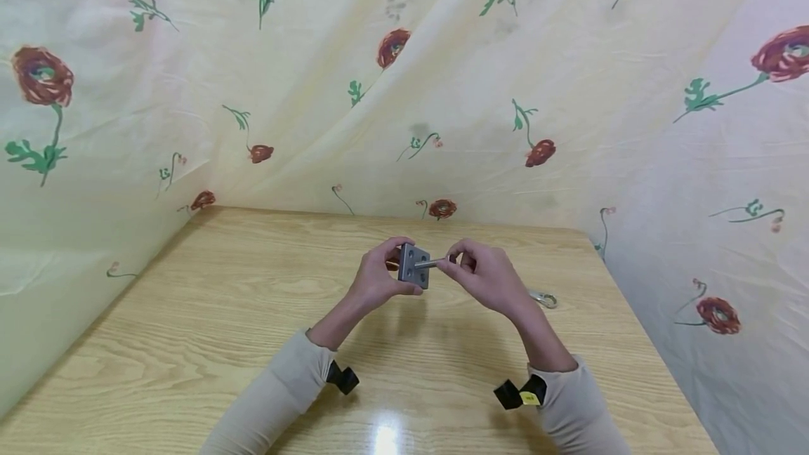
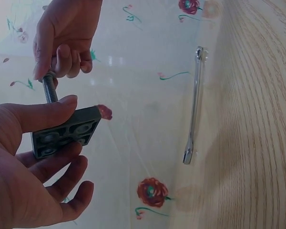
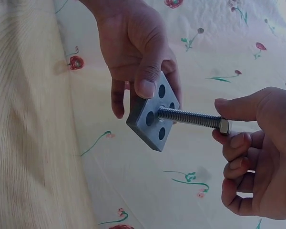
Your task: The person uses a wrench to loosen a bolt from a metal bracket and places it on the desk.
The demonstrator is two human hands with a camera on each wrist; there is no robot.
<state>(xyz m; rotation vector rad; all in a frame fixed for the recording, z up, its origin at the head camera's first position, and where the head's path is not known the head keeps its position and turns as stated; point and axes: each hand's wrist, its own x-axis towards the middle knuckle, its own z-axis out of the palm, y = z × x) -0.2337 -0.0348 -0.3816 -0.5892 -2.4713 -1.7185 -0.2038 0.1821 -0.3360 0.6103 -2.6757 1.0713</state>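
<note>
My left hand (image 1: 373, 278) grips a grey square plate (image 3: 155, 119) by its edges, thumb on one side and fingers on the other. Several round holes show in the plate's face, and a threaded bolt (image 3: 190, 117) stands in its middle. At the bolt's hex head (image 3: 224, 126), my right hand (image 3: 262, 157) pinches with thumb and forefinger, the other fingers curled. Recesses mark the plate's back in the left wrist view. Both hands hold the pieces up above the wooden table (image 1: 253, 343).
A silver wrench (image 2: 194, 105) lies on the table to the right, partly hidden behind my right forearm in the head view. Flowered cloth (image 1: 316, 90) hangs behind the table and along both sides. Each sleeve has a black wrist camera mount (image 1: 343, 378).
</note>
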